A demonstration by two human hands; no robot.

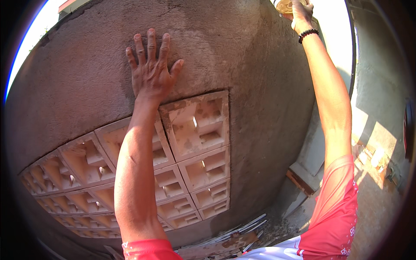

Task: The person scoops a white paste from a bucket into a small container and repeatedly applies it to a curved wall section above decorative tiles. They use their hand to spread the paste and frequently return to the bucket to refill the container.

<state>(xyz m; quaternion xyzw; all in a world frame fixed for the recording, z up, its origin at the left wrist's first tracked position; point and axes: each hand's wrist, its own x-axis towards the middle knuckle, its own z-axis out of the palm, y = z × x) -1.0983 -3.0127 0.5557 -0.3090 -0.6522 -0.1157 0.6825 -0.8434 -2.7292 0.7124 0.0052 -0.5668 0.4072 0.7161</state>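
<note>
We judge the wall [268,56] coated around set vent blocks [186,161] at seven o'clock, remainder unclear, left hand [152,78] spread flat at eleven, right hand [300,16] gripping round tan object [286,6] at one.

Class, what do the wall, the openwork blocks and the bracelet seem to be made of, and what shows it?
Wall: probably cement render, matt and rough, from its grainy, patchy brown surface.
Openwork blocks: likely unglazed cast concrete, perhaps clay; pale, dull faces with blotchy stains.
Bracelet: dark rounded beads, finish unclear; wood, stone or plastic possible.
</note>
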